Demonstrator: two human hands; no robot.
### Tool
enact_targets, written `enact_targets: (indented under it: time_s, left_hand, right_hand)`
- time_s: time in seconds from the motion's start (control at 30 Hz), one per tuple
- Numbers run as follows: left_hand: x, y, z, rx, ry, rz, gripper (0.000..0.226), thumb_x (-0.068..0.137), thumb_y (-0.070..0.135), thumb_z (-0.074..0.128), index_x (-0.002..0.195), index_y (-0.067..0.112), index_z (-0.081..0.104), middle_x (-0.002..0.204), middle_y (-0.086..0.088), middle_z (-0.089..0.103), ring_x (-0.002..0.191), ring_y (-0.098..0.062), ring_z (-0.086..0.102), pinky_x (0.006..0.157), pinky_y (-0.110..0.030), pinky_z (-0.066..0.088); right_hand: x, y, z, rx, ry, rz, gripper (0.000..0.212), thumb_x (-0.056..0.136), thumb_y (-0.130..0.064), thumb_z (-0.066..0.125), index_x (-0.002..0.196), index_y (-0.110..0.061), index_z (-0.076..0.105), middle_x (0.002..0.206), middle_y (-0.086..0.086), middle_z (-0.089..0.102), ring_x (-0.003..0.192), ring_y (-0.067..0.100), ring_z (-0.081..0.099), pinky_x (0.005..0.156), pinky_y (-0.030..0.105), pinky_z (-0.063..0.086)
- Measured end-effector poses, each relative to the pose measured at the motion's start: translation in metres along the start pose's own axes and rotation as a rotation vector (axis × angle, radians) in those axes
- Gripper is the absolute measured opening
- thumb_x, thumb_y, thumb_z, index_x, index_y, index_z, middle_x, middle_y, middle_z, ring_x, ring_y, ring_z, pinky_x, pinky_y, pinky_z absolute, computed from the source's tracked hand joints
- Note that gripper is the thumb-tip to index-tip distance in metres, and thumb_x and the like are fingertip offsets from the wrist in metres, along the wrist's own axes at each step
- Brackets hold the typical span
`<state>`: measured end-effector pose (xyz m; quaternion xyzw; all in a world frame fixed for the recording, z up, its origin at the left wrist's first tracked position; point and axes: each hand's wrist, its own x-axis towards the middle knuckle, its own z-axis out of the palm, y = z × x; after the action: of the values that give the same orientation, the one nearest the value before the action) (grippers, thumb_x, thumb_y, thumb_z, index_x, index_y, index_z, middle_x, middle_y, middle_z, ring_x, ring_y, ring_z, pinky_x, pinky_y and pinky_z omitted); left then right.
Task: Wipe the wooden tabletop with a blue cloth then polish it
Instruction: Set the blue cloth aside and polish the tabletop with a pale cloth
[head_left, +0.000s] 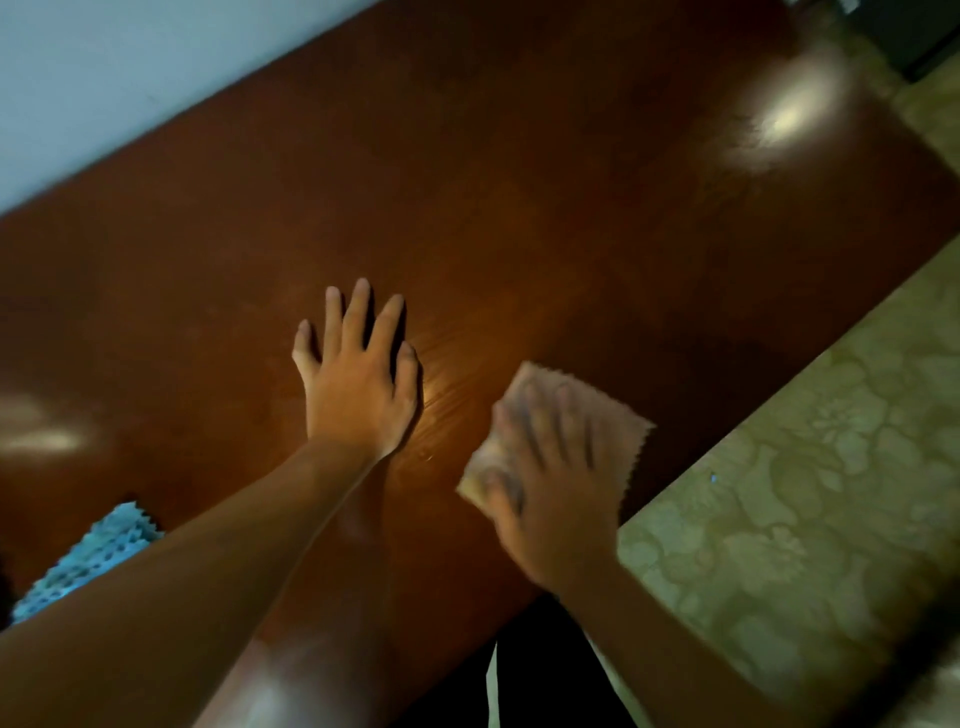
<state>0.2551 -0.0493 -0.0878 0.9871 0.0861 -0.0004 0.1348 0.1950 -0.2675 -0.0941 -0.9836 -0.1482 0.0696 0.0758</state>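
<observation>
Flat on the wooden counter (519, 208), the left hand (358, 395) rests with fingers spread. Beside it, the blurred right hand (550, 478) presses a pinkish cloth (608, 410) down, fingers straight. Blue cloth (88, 561) lies behind the left forearm.

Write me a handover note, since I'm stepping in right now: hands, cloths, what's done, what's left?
Left hand: flat on the wooden tabletop, fingers spread, holding nothing.
Right hand: pressing a pinkish cloth onto the tabletop near its floor-side edge; the hand is motion-blurred.
Blue cloth: set aside on the tabletop, partly hidden behind the left forearm.
Done: probably the blue-cloth wipe.
Left: polishing, apparently underway; how much is covered cannot be told.
</observation>
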Motion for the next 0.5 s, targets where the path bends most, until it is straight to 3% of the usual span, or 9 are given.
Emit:
enact_targets:
  time_s: [0.07, 0.13, 0.23, 0.33, 0.43, 0.5]
  left_hand:
    - [-0.001, -0.001, 0.004, 0.034, 0.014, 0.003, 0.055, 0.104, 0.043, 0.023, 0.154, 0.022, 0.034, 0.165, -0.01, 0.024, 0.155, -0.031, 0.01, 0.12, -0.059, 0.01]
    - [-0.002, -0.001, 0.006, 0.044, 0.021, 0.005, 0.055, 0.105, 0.043, 0.023, 0.154, 0.021, 0.034, 0.165, -0.01, 0.025, 0.155, -0.031, 0.01, 0.12, -0.058, 0.01]
    - [-0.002, -0.002, 0.007, 0.042, 0.025, 0.007, 0.054, 0.105, 0.043, 0.024, 0.154, 0.021, 0.035, 0.164, -0.01, 0.026, 0.155, -0.032, 0.011, 0.12, -0.058, 0.01]
    - [-0.001, -0.002, 0.007, 0.044, 0.02, 0.003, 0.054, 0.105, 0.043, 0.025, 0.153, 0.021, 0.035, 0.164, -0.01, 0.026, 0.155, -0.032, 0.011, 0.12, -0.058, 0.01]
    - [0.0, -0.003, 0.009, 0.045, 0.021, 0.005, 0.054, 0.105, 0.044, 0.025, 0.153, 0.022, 0.035, 0.164, -0.011, 0.026, 0.154, -0.032, 0.011, 0.12, -0.059, 0.011]
    - [0.0, -0.004, 0.009, 0.046, 0.021, 0.008, 0.054, 0.104, 0.044, 0.025, 0.153, 0.022, 0.035, 0.164, -0.011, 0.026, 0.154, -0.032, 0.011, 0.12, -0.059, 0.011]
  right_hand:
    - [-0.009, -0.009, 0.007, 0.002, -0.007, -0.091, 0.068, 0.098, -0.059, 0.039, 0.159, -0.029, 0.029, 0.169, 0.002, 0.022, 0.159, 0.027, 0.009, 0.128, 0.051, 0.004]
    - [0.001, 0.008, 0.005, 0.012, -0.017, -0.142, 0.072, 0.099, -0.06, 0.039, 0.16, -0.025, 0.027, 0.169, 0.003, 0.024, 0.158, 0.027, 0.012, 0.127, 0.051, 0.01]
    - [0.044, 0.053, -0.011, 0.02, 0.003, 0.048, 0.075, 0.099, -0.061, 0.031, 0.162, -0.02, 0.024, 0.167, 0.01, 0.027, 0.156, 0.032, 0.02, 0.124, 0.055, 0.018]
    - [0.09, 0.085, -0.028, 0.056, 0.001, 0.23, 0.077, 0.099, -0.058, 0.032, 0.162, -0.017, 0.022, 0.168, 0.013, 0.023, 0.157, 0.034, 0.014, 0.126, 0.055, 0.013]
    - [0.104, 0.067, -0.031, 0.07, -0.015, 0.231, 0.077, 0.099, -0.058, 0.029, 0.163, -0.017, 0.017, 0.17, 0.01, 0.017, 0.157, 0.034, 0.011, 0.127, 0.053, 0.009]
    - [0.09, 0.028, -0.024, 0.053, -0.016, 0.102, 0.075, 0.1, -0.06, 0.028, 0.162, -0.018, 0.02, 0.17, 0.009, 0.018, 0.157, 0.033, 0.013, 0.127, 0.052, 0.011]
